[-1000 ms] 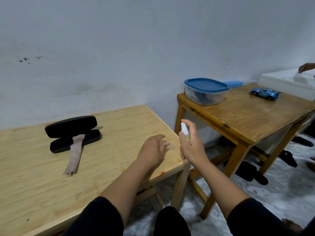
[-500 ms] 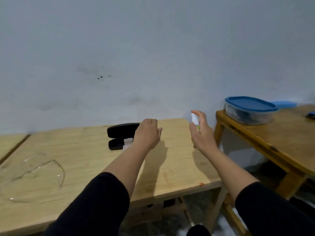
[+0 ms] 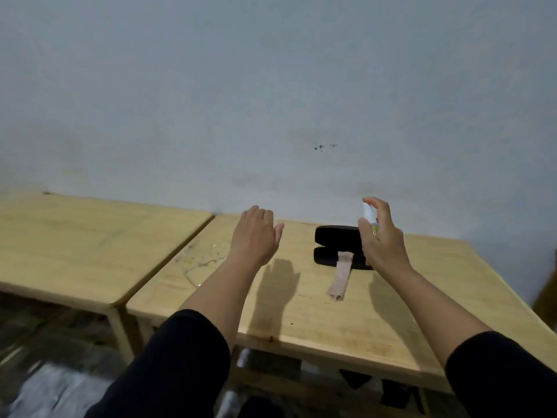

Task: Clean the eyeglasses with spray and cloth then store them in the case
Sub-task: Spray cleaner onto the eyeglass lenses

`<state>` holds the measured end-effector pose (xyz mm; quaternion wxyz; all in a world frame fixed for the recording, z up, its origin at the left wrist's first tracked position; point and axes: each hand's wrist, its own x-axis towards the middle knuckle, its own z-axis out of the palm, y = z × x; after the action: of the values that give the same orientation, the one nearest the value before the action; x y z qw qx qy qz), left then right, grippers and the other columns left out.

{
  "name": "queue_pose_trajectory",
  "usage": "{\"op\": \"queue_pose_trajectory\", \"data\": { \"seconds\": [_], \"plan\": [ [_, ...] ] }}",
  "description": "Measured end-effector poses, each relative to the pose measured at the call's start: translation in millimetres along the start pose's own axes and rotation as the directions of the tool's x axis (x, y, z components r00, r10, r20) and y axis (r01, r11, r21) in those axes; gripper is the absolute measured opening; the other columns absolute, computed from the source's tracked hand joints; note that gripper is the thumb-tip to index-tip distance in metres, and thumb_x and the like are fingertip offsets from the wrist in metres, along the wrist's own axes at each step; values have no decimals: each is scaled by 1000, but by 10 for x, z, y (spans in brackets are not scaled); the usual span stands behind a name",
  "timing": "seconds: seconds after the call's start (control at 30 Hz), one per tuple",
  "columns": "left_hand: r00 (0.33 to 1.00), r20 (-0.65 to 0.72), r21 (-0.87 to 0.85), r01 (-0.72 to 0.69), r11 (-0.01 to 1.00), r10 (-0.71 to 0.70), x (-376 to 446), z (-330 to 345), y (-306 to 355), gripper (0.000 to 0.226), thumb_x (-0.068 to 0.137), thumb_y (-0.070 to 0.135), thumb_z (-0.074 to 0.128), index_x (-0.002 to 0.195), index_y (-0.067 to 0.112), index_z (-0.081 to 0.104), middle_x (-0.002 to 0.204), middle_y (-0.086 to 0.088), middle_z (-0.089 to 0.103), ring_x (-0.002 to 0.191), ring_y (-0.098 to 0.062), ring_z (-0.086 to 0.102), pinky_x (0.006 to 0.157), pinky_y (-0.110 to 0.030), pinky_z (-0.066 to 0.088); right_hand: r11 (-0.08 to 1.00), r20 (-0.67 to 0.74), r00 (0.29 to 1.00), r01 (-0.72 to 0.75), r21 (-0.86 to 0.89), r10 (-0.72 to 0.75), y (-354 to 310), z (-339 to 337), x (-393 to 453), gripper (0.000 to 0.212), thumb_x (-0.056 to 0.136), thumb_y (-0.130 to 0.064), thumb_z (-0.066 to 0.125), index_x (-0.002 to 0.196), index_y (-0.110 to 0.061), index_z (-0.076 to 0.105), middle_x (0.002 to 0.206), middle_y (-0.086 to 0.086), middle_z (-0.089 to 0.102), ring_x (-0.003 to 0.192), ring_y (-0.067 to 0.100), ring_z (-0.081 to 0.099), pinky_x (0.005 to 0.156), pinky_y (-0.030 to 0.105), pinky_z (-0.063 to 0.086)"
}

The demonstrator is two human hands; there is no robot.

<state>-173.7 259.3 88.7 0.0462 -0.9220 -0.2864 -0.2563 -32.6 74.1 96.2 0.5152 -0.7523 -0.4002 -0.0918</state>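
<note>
1. The eyeglasses (image 3: 196, 268) lay faintly visible on the desk (image 3: 346, 312), near its left edge, below and left of the left hand (image 3: 256, 233); their clear frame was hard to make out.
2. The left hand hovered above the desk with fingers relaxed and spread, holding nothing, well apart from the glasses.
3. The right hand (image 3: 381, 239) gripped a small white spray bottle (image 3: 368, 214), fingers curled round it and one fingertip on top.
4. Just behind that hand, the black case (image 3: 336, 247) sat open on the desk.
5. A beige cloth (image 3: 340, 277) draped from the case onto the wood.
6. A second desk (image 3: 90, 239) stood alongside on the left.
</note>
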Motion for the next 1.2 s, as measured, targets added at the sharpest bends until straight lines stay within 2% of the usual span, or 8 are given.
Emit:
{"op": "queue_pose_trajectory", "data": {
  "seconds": [0.23, 0.37, 0.57, 0.67, 0.83, 0.93, 1.1, 1.2],
  "plan": [
    [981, 61, 101, 178, 979, -185, -623, 65, -828, 44, 96, 37, 31, 120, 5, 48, 122, -12, 57, 124, -27, 42, 108, -39, 30, 995, 153, 988, 15, 94, -29, -116, 717, -195, 31, 94, -19, 42, 123, -31, 40, 58, 9, 48, 46, 23, 44, 52, 42, 47],
    [962, 86, 65, 256, 965, -261, -963, 82, -1071, 33, 95, 20, 40, 126, 8, 45, 132, -10, 50, 127, -23, 41, 109, -37, 32, 994, 199, 979, 27, 109, -49, -118, 1026, -307, 33, 94, -16, 44, 126, -23, 42, 60, 14, 50, 43, 21, 40, 52, 33, 34],
    [922, 194, 19, 339, 941, -336, -1102, 210, -1378, 65, 83, 10, 62, 139, 18, 29, 152, -5, 23, 141, -20, 20, 112, -35, 25, 992, 252, 966, 34, 120, -63, -96, 1301, -341, 33, 95, -17, 43, 127, -23, 41, 60, 16, 51, 44, 19, 37, 49, 31, 28],
    [917, 193, 9, 355, 935, -350, -1083, 333, -1464, 72, 78, 12, 69, 139, 19, 32, 154, -6, 19, 140, -23, 22, 110, -38, 29, 994, 263, 963, 23, 107, -51, -72, 1375, -305, 33, 95, -17, 43, 127, -25, 40, 54, 9, 44, 45, 21, 36, 49, 32, 27],
    [913, 129, -198, 406, 892, -387, -960, 438, -1533, 41, 90, 19, 50, 130, 18, 47, 148, -3, 33, 133, -25, 35, 105, -35, 33, 995, 270, 963, -10, 98, -17, -43, 1432, -217, 34, 95, -18, 43, 127, -27, 40, 53, 6, 41, 46, 20, 37, 50, 32, 29],
    [944, 82, -242, 331, 912, -321, -858, 419, -1542, 28, 93, 21, 42, 116, 20, 57, 125, -3, 56, 117, -23, 50, 91, -28, 41, 993, 269, 963, -26, 115, -6, -37, 1430, -200, 33, 95, -19, 43, 126, -29, 40, 52, 7, 39, 44, 19, 35, 49, 31, 30],
    [877, 6, -331, 455, 827, -480, -649, 488, -1420, 25, 92, 3, 46, 106, 12, 65, 109, -8, 68, 101, -21, 61, 85, -20, 39, 980, 256, 967, -45, 196, -7, -12, 1356, -341, 29, 97, -26, 41, 122, -40, 40, 54, 7, 40, 46, 20, 36, 47, 32, 31],
    [864, -3, -446, 450, 774, -504, -547, 498, -1204, 25, 91, 0, 45, 101, 9, 67, 100, -7, 69, 96, -18, 62, 83, -12, 34, 993, 284, 958, -4, 121, -30, 8, 1312, -517, 27, 97, -37, 36, 123, -43, 38, 48, 1, 36, 42, 12, 34, 52, 32, 36]
  ]
}}
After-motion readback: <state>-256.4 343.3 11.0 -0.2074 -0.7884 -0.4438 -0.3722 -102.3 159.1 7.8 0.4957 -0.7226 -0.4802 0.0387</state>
